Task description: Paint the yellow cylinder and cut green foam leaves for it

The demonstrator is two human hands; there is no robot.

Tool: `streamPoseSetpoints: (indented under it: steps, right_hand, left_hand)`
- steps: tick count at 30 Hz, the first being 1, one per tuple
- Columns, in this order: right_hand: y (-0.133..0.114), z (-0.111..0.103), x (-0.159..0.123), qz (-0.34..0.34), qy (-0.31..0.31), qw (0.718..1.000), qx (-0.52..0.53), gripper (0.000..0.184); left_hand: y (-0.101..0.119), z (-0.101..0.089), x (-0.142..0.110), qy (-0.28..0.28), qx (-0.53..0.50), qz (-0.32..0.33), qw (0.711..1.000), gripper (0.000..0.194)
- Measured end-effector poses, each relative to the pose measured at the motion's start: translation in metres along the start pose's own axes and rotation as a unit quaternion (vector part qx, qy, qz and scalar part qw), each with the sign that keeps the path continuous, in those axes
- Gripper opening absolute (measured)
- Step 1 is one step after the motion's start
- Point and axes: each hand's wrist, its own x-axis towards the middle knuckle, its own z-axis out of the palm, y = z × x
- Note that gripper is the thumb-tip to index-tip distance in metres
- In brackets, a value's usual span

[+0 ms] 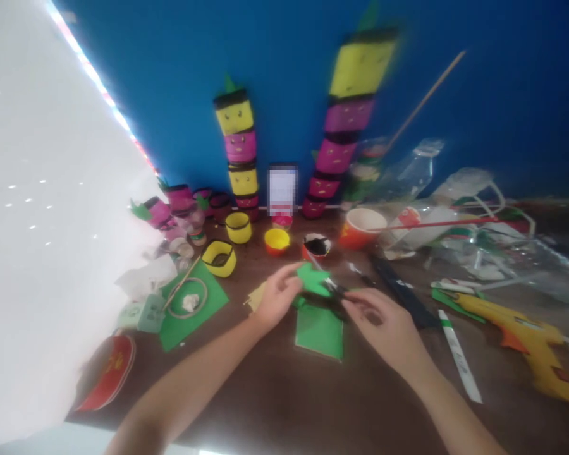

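Note:
My left hand (281, 294) pinches a jagged, leaf-like piece of green paper (313, 280) between thumb and fingers, above the middle of the dark table. From the right, my right hand (384, 319) grips a pair of scissors (336, 289), whose blades touch the edge of the green piece. The blades are blurred, so how far apart they stand is unclear. Below both hands lies a flat green rectangle (319, 332). A scrap of tan material (255, 297) sits beside my left hand, partly hidden by it.
Behind my hands stand small cups of yellow paint (277, 241) and black paint (317, 246), and yellow rings (219, 258). Stacked yellow and purple faces (241, 148) rise against the blue wall. A glue gun (526, 338), a white marker (459, 357) and clear bottles (493, 253) occupy the right.

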Motion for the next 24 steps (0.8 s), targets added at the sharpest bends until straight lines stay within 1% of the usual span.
streamPoseSetpoints:
  steps: [2,4,6,7,9,11,12,13,14,15,17,18,19,20,21,24]
  right_hand:
    - [-0.007,0.008,-0.002,0.029,-0.023,0.997,0.069,0.027]
    - [-0.012,0.015,-0.003,0.074,-0.044,0.986,0.144,0.029]
    - [-0.014,0.018,-0.002,0.108,-0.044,0.974,0.197,0.031]
    - [-0.014,0.018,-0.001,0.119,-0.038,0.969,0.214,0.031]
    - [-0.013,0.015,0.001,0.131,-0.026,0.963,0.232,0.033]
    - [-0.010,0.011,0.003,0.134,-0.016,0.963,0.233,0.035]
    - [-0.008,0.009,0.004,0.135,-0.012,0.964,0.230,0.036]
    - [-0.006,0.008,0.005,0.137,-0.009,0.964,0.227,0.036]
    - [-0.004,0.007,0.006,0.138,-0.006,0.965,0.223,0.037]
    - [-0.001,0.007,0.007,0.140,-0.002,0.966,0.218,0.038]
    - [0.004,0.006,0.008,0.142,0.004,0.968,0.207,0.039]
    - [0.006,0.006,0.009,0.143,0.008,0.969,0.202,0.039]
    - [0.008,0.005,0.009,0.144,0.009,0.970,0.197,0.039]
    - [0.009,0.003,0.010,0.145,0.009,0.971,0.192,0.039]
    - [0.009,0.000,0.010,0.144,0.006,0.972,0.188,0.039]
    - [0.007,-0.007,0.010,0.138,-0.020,0.975,0.172,0.038]
  left_hand:
    - [0.000,0.001,-0.004,-0.033,0.057,0.006,0.998,0.045]
    - [-0.001,0.001,-0.007,-0.071,0.114,0.020,0.991,0.041]
    - [-0.003,0.001,-0.011,-0.103,0.154,0.044,0.982,0.039]
    - [-0.003,0.001,-0.012,-0.110,0.166,0.059,0.978,0.038]
    - [-0.003,0.000,-0.013,-0.097,0.180,0.098,0.974,0.039]
    - [-0.001,-0.001,-0.014,-0.056,0.208,0.148,0.965,0.035]
    - [0.001,-0.002,-0.014,-0.033,0.237,0.177,0.955,0.032]
    - [0.004,-0.003,-0.014,-0.013,0.280,0.209,0.937,0.028]
    - [0.007,-0.003,-0.014,-0.008,0.330,0.241,0.913,0.025]
    - [0.011,-0.004,-0.013,-0.030,0.382,0.268,0.884,0.024]
    - [0.017,-0.005,-0.013,-0.119,0.482,0.298,0.815,0.026]
    - [0.020,-0.005,-0.014,-0.158,0.530,0.295,0.779,0.027]
    - [0.022,-0.006,-0.014,-0.182,0.571,0.283,0.749,0.028]
    - [0.023,-0.006,-0.016,-0.195,0.603,0.266,0.727,0.030]
    - [0.024,-0.008,-0.017,-0.194,0.623,0.251,0.715,0.033]
    - [0.024,-0.018,-0.022,-0.172,0.641,0.232,0.711,0.042]
